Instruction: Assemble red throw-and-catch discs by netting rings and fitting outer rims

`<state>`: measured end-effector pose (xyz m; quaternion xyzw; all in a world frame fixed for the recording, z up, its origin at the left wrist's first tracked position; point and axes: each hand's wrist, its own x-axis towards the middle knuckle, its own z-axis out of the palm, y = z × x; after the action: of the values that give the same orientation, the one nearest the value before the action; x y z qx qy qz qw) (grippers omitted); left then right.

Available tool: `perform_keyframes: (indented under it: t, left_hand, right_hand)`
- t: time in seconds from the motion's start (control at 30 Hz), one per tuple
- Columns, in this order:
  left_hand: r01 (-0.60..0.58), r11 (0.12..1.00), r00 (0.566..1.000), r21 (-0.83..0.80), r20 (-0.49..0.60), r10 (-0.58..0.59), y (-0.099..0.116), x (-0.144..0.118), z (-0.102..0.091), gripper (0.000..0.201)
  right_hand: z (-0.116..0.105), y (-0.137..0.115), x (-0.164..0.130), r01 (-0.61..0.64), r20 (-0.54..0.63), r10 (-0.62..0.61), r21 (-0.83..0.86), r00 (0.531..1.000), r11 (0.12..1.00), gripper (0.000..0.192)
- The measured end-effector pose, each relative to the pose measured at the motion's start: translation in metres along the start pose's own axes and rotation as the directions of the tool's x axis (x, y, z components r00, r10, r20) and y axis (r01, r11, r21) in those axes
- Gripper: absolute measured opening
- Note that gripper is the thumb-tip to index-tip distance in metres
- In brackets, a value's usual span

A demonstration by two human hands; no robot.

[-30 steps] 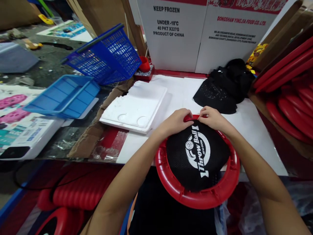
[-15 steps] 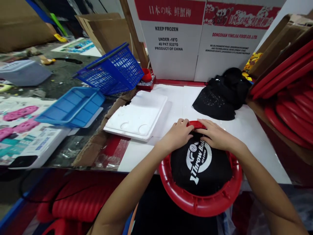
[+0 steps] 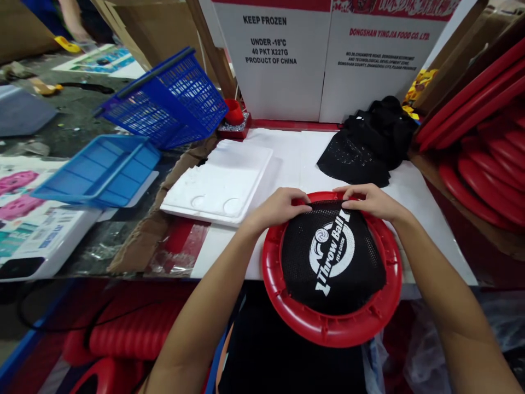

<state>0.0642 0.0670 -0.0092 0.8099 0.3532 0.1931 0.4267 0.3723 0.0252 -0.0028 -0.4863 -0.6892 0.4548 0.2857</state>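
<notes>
The red plastic ring [image 3: 328,331] is located at the front edge of the white-covered worktop [image 3: 426,235], its near portion projecting beyond that edge, in front of the person's body. Whether its far portion rests on the surface cannot be determined. A round black mesh fabric panel [image 3: 295,268] lies across the opening of the ring; its white print, set on a diagonal, reads "Throw Ball" and "Fly & Catch".

The left hand [image 3: 283,209] grasps the far rim left of centre, with the thumb at the mesh edge and the fingers over the ring. The right hand [image 3: 369,201] grasps the same rim right of centre, with its digits bent over the ring and the mesh edge. A short section of rim is exposed between the two hands.

Beyond the right hand, a heap of black fabric pieces [image 3: 365,145] lies on the worktop. To the left of the ring is a flat white foam slab [image 3: 221,183] with a broken edge. A white cardboard carton [image 3: 270,82] marked "KEEP FROZEN" stands at the rear. Farther left are a light blue plastic tray [image 3: 98,172] and a tilted dark blue perforated basket [image 3: 172,106]. Red plastic rings [image 3: 492,164] are stacked at the right side.
</notes>
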Motion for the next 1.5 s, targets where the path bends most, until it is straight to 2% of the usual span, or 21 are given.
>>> perform_keyframes:
  t: [0.1,0.2,0.33,0.43,0.6,0.67,0.73,0.83,0.93,1.03,1.1,1.23,1.33,1.4,1.5]
  left_hand:
    - [0.099,0.980,0.991,-0.173,-0.075,-0.113,-0.003,0.000,0.001,0.015]
    - [0.079,0.976,0.990,-0.205,-0.100,-0.101,-0.004,0.001,0.003,0.017]
    - [0.067,0.996,0.990,-0.066,-0.118,-0.075,-0.005,0.003,0.004,0.021]
    - [0.056,0.997,0.993,0.060,-0.104,-0.050,-0.006,0.006,0.002,0.022]
    - [0.035,0.976,0.991,0.215,-0.133,-0.006,-0.007,0.010,-0.006,0.021]
    - [0.072,0.983,0.994,0.167,-0.095,-0.057,-0.009,0.011,-0.009,0.023]
    - [0.121,0.991,0.992,0.054,-0.039,-0.119,-0.011,0.013,-0.010,0.023]
    - [0.192,0.977,0.980,-0.089,-0.039,-0.196,-0.012,0.015,-0.006,0.024]
    - [0.295,0.939,0.947,-0.175,-0.076,-0.312,-0.009,0.019,0.001,0.024]
    - [0.378,0.911,0.913,-0.166,-0.098,-0.397,-0.006,0.024,0.003,0.020]
    - [0.376,0.920,0.920,-0.107,-0.071,-0.385,-0.005,0.028,0.000,0.017]
    - [0.306,0.952,0.952,0.004,0.030,-0.306,-0.001,0.031,-0.008,0.020]
    - [0.142,0.988,0.990,0.061,-0.008,-0.142,0.007,0.034,-0.004,0.018]
    - [0.050,0.990,0.997,0.135,-0.069,-0.041,0.012,0.036,0.001,0.012]
    - [0.048,0.984,0.997,0.172,-0.066,-0.037,0.014,0.038,0.007,0.012]
  right_hand:
    - [0.004,0.004,0.002,-0.034,-0.054,0.040,0.110,0.998,0.993,0.028]
    - [0.005,0.007,0.004,-0.040,-0.083,0.051,0.136,0.995,0.990,0.027]
    - [0.002,0.010,0.008,-0.035,-0.055,0.039,0.075,0.998,0.997,0.025]
    - [0.002,0.007,0.009,-0.014,-0.014,0.013,-0.040,1.000,0.999,0.025]
    - [0.009,-0.003,0.007,0.038,-0.077,-0.061,-0.272,0.995,0.962,0.018]
    - [0.008,-0.004,0.007,0.031,-0.072,-0.053,-0.279,0.996,0.960,0.017]
    - [0.003,-0.002,0.009,0.005,-0.025,-0.010,-0.212,1.000,0.977,0.019]
    - [-0.001,0.003,0.014,-0.022,0.032,0.027,-0.135,0.999,0.991,0.022]
    - [0.006,0.005,0.015,-0.001,-0.048,-0.013,-0.284,0.999,0.959,0.017]
    - [0.015,0.004,0.012,-0.012,-0.156,-0.076,-0.501,0.985,0.865,0.018]
    - [0.017,0.003,0.009,-0.028,-0.160,-0.074,-0.556,0.984,0.830,0.018]
    - [0.018,-0.002,0.009,0.032,-0.149,-0.100,-0.401,0.984,0.916,0.016]
    - [0.024,-0.006,0.013,0.123,-0.120,-0.169,-0.317,0.978,0.940,0.019]
    - [0.029,-0.007,0.016,0.122,-0.119,-0.164,-0.296,0.979,0.947,0.018]
    - [0.033,-0.006,0.018,0.051,-0.145,-0.080,-0.193,0.986,0.980,0.018]
